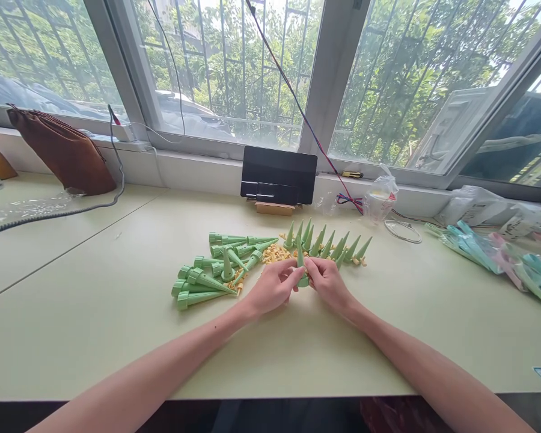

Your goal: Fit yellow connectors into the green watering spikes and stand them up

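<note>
Between my two hands a green plastic watering spike (300, 251) stands with its point up and its wide cap at the bottom. My left hand (274, 284) is closed around its left side. The fingers of my right hand (328, 282) pinch at its right side; whether a small part is between them is hidden. Just behind lies a heap of small orange-yellow pieces (275, 253). More green spikes (318, 243) stand upright in rows at the back right. A loose pile of green spikes (202, 279) lies to the left, most on their sides, one upright.
A black tablet (278, 174) leans on a stand by the window. Behind the rows are a plastic cup in a bag (381, 198) and a white cable (403, 231). Packaged coloured items (482, 252) lie far right. A brown pouch (63, 153) and dark cable (72, 210) are left.
</note>
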### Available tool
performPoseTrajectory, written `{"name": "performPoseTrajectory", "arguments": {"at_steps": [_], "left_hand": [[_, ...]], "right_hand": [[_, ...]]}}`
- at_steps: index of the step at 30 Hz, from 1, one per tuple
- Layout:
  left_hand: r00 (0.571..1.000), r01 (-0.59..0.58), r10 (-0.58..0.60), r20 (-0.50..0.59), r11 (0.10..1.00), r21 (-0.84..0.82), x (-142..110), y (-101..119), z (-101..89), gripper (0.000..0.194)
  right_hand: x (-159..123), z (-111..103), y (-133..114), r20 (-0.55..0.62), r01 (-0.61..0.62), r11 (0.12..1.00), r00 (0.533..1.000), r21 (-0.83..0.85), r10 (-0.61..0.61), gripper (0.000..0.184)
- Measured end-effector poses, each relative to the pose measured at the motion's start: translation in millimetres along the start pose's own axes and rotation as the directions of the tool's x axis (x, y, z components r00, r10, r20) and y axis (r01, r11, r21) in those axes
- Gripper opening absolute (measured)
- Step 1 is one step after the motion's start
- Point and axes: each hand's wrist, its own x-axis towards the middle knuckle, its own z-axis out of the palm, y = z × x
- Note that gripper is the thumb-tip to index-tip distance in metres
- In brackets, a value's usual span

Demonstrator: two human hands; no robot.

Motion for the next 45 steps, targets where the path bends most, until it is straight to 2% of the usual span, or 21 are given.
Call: {"name": "performPoseTrajectory", "arguments": {"at_steps": [4,6,9,14,18,22,26,32,35,45], "left_hand": [[0.988,-0.125,0.141,-0.062,0.970,0.211,0,3,0.4,0.027],[0.983,-0.139,0.164,-0.083,0.960,0.241,0,4,1.0,0.028],[0.989,-0.097,0.114,-0.089,0.980,0.171,0,5,2.0,0.029],[0.995,0.094,-0.094,-0.014,0.995,-0.032,0,5,1.7,0.031],[0.973,0.227,-0.216,0.079,0.956,-0.184,2,3,-0.7,0.036],[0.951,0.304,-0.264,0.161,0.891,-0.336,6,-2,-2.4,0.041],[0.947,0.317,-0.273,0.168,0.878,-0.360,8,-7,-1.8,0.041],[0.960,0.278,-0.278,0.044,0.913,-0.300,9,-7,-1.4,0.042],[0.964,0.259,-0.265,0.019,0.921,-0.292,9,-6,-2.2,0.042],[0.970,0.243,-0.235,0.063,0.938,-0.245,8,-10,-4.0,0.043]], "right_hand": [[0,0,-1,0.013,-0.013,1.000,1.000,0.015,0.013,0.046],[0,0,-1,0.014,-0.018,1.000,1.000,0.015,0.018,0.047],[0,1,0,0.016,-0.027,1.000,1.000,0.006,0.027,0.047],[0,1,3,0.004,-0.037,0.999,0.999,-0.016,0.037,0.046],[0,0,3,-0.007,-0.025,0.999,1.000,-0.033,0.024,0.046],[-1,0,-1,0.016,-0.013,1.000,1.000,-0.024,0.013,0.046],[-1,1,-1,-0.002,0.000,1.000,1.000,-0.031,0.000,0.046],[-2,3,2,-0.017,0.043,0.994,0.999,-0.101,-0.045,0.043],[-3,4,0,0.004,0.084,0.982,0.996,-0.168,-0.085,0.042],[-4,5,-3,0.022,0.128,0.958,0.992,-0.257,-0.127,0.040]]}}
